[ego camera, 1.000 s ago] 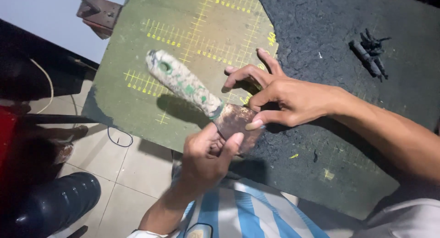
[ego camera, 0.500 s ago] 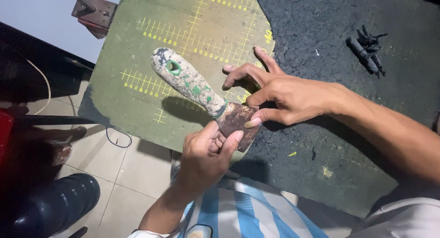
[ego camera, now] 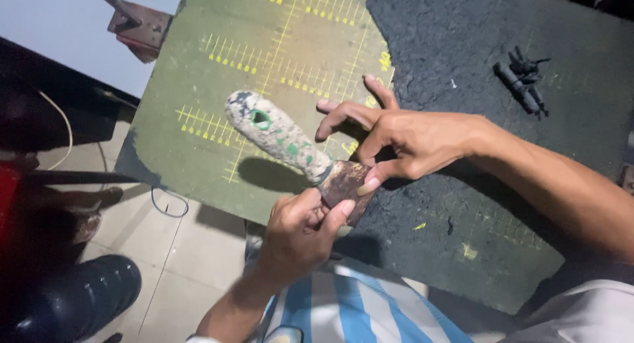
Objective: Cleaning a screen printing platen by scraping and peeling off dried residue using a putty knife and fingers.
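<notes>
A worn green cutting mat (ego camera: 218,85) with yellow grid lines covers the work surface, its right part smeared with rough black grime (ego camera: 475,66). Over its near edge, both hands grip a putty knife (ego camera: 297,151) with a paint-spattered pale handle and rusty blade. The left hand (ego camera: 297,234) pinches the blade from below; the right hand (ego camera: 403,135) presses it with thumb and fingertips. Small black stick-like scraps (ego camera: 522,79) lie at far right. Pale floor tiles (ego camera: 178,264) and a dark shoe (ego camera: 79,300) show below left.
</notes>
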